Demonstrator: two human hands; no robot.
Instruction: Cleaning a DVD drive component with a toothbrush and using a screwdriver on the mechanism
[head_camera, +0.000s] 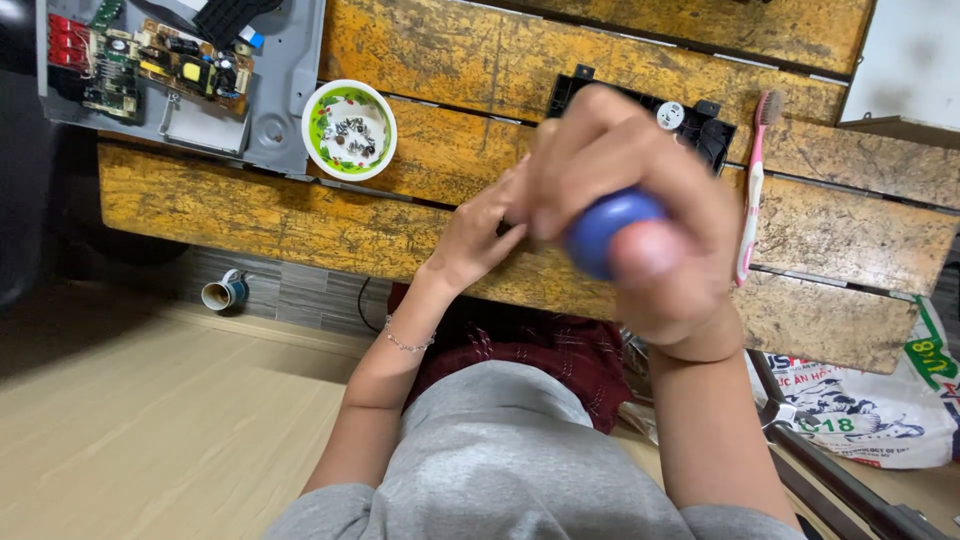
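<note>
The right hand (640, 230) has its grip closed round one blue screwdriver handle (605, 230). The left hand (480, 235), just left of it, pinches something hidden. On the counter (300, 220) left of the handle sits one bowl (349, 130) of screws; one pink toothbrush (752, 190) lies right.

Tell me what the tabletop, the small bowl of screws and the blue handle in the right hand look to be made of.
Tabletop: wooden planks, by the grain and gaps, with a worn, flaking yellow coat. Small bowl: glossy white with a green patterned rim, likely plastic or melamine, possibly ceramic; the screws inside look like dull grey metal. Blue handle in the right hand: smooth, rounded, slightly shiny, probably moulded plastic, though blurred.
</note>
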